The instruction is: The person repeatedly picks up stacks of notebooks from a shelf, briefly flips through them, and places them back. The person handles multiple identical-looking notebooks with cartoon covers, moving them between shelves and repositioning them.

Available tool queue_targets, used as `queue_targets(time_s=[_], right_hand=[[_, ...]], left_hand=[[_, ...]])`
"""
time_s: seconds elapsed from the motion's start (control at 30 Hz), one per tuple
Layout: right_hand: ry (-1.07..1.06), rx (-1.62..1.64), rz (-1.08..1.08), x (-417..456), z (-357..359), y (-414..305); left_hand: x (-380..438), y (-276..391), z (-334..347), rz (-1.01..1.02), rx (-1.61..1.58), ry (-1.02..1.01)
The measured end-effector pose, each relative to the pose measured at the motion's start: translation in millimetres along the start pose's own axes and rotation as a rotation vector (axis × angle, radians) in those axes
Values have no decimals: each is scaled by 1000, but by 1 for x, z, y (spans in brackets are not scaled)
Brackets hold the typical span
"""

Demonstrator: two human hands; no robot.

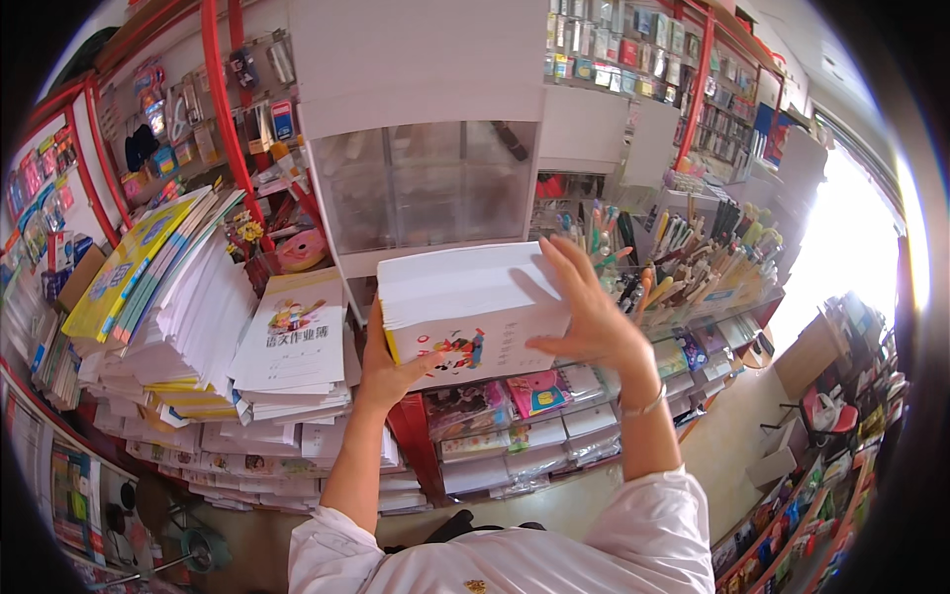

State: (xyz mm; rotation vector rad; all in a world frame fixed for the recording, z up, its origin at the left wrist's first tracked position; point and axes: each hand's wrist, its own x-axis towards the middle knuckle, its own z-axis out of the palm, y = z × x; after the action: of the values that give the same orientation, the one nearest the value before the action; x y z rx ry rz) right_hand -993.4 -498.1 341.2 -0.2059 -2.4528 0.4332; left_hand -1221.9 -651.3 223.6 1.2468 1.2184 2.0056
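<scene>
A thick stack of white exercise books, with a cartoon print on the cover facing me, is held up before my chest. My left hand grips its left end, the thumb over the printed cover and the fingers behind the yellow-edged side. At the right end is my right hand, its fingers and thumb spread around the corner; whether it presses on the paper I cannot tell. To the left, another pile of exercise books has a cartoon cover on top, beside a tall leaning pile of books with yellow covers.
Pens and pencils fill holders at the right. Below the held stack are racks of notebooks. A white cabinet stands ahead. A small fan is at lower left, a red chair at right.
</scene>
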Motion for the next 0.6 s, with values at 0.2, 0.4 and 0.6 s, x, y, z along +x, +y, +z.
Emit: queue_targets(time_s=[0.2,0.4,0.6], right_hand=[[326,783,165,-43,49,9],[237,982,179,-47,65,34],[225,1097,203,-43,73,54]], left_hand=[[-3,8,2,-79,-20,34],[-6,2,-2,-93,38,80],[-7,4,-5,-89,121,79]])
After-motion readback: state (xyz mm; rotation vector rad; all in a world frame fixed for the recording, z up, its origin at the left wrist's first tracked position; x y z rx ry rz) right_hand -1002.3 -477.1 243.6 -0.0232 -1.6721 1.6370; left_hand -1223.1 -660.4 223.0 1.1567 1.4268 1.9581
